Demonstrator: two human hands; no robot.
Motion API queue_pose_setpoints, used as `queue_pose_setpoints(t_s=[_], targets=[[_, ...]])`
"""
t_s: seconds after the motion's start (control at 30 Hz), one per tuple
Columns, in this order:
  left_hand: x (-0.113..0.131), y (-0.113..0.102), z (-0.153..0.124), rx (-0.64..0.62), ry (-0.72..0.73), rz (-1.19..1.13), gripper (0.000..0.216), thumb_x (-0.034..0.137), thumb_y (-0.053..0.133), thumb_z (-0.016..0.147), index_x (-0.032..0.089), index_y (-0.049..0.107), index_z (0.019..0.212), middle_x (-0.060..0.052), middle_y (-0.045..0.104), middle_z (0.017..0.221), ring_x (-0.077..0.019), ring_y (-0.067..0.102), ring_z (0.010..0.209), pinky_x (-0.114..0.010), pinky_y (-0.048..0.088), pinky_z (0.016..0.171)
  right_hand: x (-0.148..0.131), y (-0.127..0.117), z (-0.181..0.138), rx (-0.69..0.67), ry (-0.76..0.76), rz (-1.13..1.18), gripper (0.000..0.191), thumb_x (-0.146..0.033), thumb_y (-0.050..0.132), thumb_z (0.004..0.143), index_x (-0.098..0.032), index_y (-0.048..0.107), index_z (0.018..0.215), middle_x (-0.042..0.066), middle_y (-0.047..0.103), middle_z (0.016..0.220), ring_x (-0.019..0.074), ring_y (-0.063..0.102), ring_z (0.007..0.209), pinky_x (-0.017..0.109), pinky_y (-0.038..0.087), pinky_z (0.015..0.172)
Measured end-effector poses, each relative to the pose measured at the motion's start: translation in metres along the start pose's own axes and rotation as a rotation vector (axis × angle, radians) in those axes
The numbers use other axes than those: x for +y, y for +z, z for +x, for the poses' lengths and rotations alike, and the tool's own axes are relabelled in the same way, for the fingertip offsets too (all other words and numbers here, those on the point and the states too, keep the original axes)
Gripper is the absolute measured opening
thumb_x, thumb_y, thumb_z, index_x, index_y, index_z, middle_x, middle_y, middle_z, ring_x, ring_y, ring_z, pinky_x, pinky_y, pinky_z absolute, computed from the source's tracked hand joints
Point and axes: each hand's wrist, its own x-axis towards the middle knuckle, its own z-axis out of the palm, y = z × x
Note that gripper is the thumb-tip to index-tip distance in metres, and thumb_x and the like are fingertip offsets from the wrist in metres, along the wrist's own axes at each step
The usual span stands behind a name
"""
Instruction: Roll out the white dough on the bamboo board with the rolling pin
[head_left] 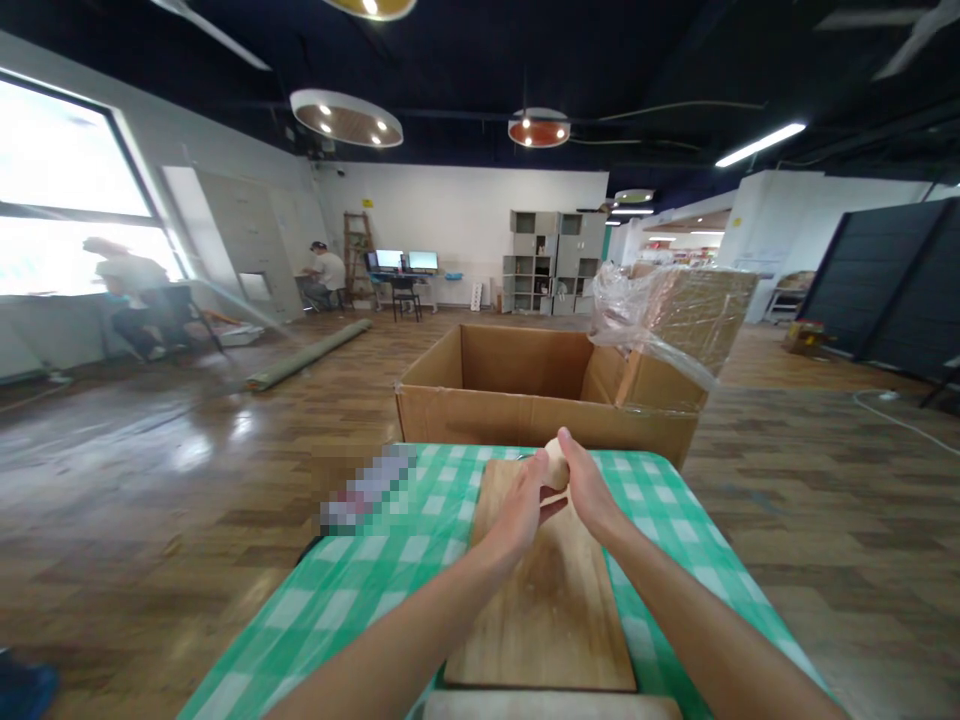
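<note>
A pale, rounded dough ball is held up between my two hands, over the far end of a wooden board. My left hand cups it from the left and below, with some fingers stretching underneath. From the right, my right hand presses against it, its thumb near the top. Parts of the ball are hidden behind the fingers. Along the bottom edge of the view, nearest me, lies a pale wooden piece, cut off by the frame, perhaps a rolling pin.
A green-and-white checked cloth covers the table. On its far left lies a blurred-out item. Beyond the table stands a large open cardboard box, with a plastic-wrapped carton to its right. People sit in the background at left.
</note>
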Motion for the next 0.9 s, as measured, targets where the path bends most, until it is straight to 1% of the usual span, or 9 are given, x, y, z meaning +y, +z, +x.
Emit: queue_pose_setpoints(t_s=[0.1,0.17,0.23,0.37,0.47,0.53,0.63,0.77,0.9], targets=[[0.004,0.0,0.0,-0.027,0.064,0.076,0.05,0.061,0.07,0.086,0.02,0.063,0.113,-0.011,0.07,0.114,-0.0207,0.071,0.092,-0.036,0.057,0.085,0.004,-0.001,0.0,-0.047,-0.092,-0.087,0.057,-0.073,0.042,0.096,-0.023,0.066,0.083,0.004,0.066,0.088,0.0217,0.06,0.087,0.032,0.051,0.076],[0.009,-0.003,0.002,-0.03,0.144,0.164,0.048,0.062,0.068,0.087,0.019,0.063,0.11,-0.009,0.07,0.108,-0.0195,0.07,0.086,-0.033,0.057,0.078,0.0,-0.003,-0.002,-0.063,-0.208,-0.205,0.051,-0.067,0.04,0.1,-0.025,0.068,0.09,0.005,0.066,0.1,0.0229,0.059,0.097,0.035,0.05,0.085],[0.015,-0.006,0.003,-0.004,0.209,0.269,0.044,0.061,0.063,0.09,0.019,0.063,0.102,-0.005,0.068,0.097,-0.0167,0.067,0.078,-0.029,0.055,0.069,-0.005,-0.004,-0.005,-0.061,-0.288,-0.303,0.044,-0.06,0.04,0.103,-0.027,0.068,0.094,0.006,0.063,0.106,0.0231,0.059,0.1,0.036,0.048,0.088],[0.023,-0.007,-0.004,0.021,0.28,0.364,0.037,0.056,0.055,0.096,0.021,0.057,0.083,0.002,0.056,0.073,-0.0118,0.054,0.061,-0.022,0.043,0.052,-0.016,-0.004,-0.012,-0.048,-0.284,-0.379,0.038,-0.055,0.045,0.104,-0.025,0.06,0.085,0.003,0.062,0.084,0.0207,0.058,0.078,0.031,0.045,0.072],[0.029,-0.006,-0.011,0.085,0.304,0.331,0.039,0.053,0.052,0.096,0.021,0.051,0.074,0.003,0.048,0.065,-0.0104,0.044,0.054,-0.021,0.035,0.047,-0.022,0.002,-0.018,-0.14,-0.287,-0.394,0.047,-0.055,0.043,0.105,-0.023,0.056,0.073,0.002,0.06,0.07,0.018,0.054,0.065,0.03,0.04,0.064],[0.033,-0.004,-0.015,0.142,0.36,0.357,0.04,0.051,0.051,0.096,0.021,0.048,0.07,0.003,0.047,0.064,-0.0107,0.044,0.055,-0.021,0.036,0.048,-0.027,0.007,-0.022,-0.195,-0.3,-0.347,0.052,-0.055,0.041,0.105,-0.022,0.056,0.068,0.003,0.061,0.068,0.0173,0.054,0.064,0.029,0.04,0.064],[0.039,-0.002,-0.021,0.161,0.446,0.452,0.043,0.049,0.048,0.097,0.02,0.048,0.065,0.001,0.05,0.062,-0.0116,0.046,0.056,-0.023,0.039,0.05,-0.032,0.013,-0.028,-0.211,-0.284,-0.197,0.055,-0.056,0.041,0.104,-0.021,0.057,0.065,0.002,0.06,0.065,0.0164,0.053,0.061,0.029,0.04,0.06],[0.042,0.002,-0.021,0.178,0.369,0.426,0.047,0.056,0.048,0.096,0.02,0.053,0.067,0.001,0.052,0.059,-0.0112,0.046,0.049,-0.023,0.036,0.043,-0.028,0.016,-0.031,-0.164,-0.265,-0.082,0.054,-0.057,0.043,0.104,-0.021,0.056,0.066,0.001,0.056,0.062,0.0145,0.048,0.055,0.028,0.037,0.054],[0.038,0.001,-0.013,0.173,0.229,0.288,0.052,0.064,0.05,0.093,0.02,0.052,0.066,0.003,0.047,0.051,-0.0093,0.041,0.039,-0.022,0.029,0.038,-0.019,0.012,-0.028,-0.139,-0.268,-0.075,0.051,-0.058,0.044,0.103,-0.021,0.055,0.069,-0.001,0.051,0.061,0.0127,0.042,0.054,0.027,0.033,0.052]])
